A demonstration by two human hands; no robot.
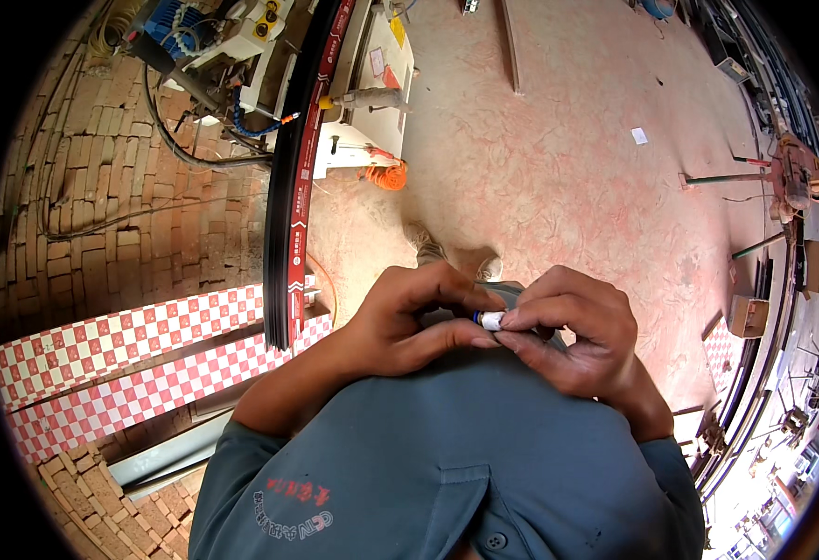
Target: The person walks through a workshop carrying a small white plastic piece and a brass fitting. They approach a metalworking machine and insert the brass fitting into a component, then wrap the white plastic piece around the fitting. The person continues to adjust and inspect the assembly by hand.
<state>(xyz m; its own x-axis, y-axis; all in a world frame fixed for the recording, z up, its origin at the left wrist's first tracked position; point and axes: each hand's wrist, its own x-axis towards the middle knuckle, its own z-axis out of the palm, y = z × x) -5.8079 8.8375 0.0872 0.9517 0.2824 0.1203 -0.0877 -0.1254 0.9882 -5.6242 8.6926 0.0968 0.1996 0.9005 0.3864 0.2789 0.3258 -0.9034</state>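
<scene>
In front of my chest, my two hands meet around a small white cylindrical piece point(492, 320) with a blue part at its left end. My left hand point(409, 319) pinches the blue end between thumb and forefinger. From the other side, the thumb and forefinger of my right hand point(579, 329) press on the white end. The piece is too small and too covered by fingertips to tell its exact kind.
Long black bars with a red printed strip point(308, 140) run up to my left. Red-and-white checkered lengths point(148, 331) lie beyond them over brick flooring. A machine with an orange coiled hose point(387, 176) stands ahead. To the right are a red cutting machine point(795, 177) and a cardboard box point(749, 317).
</scene>
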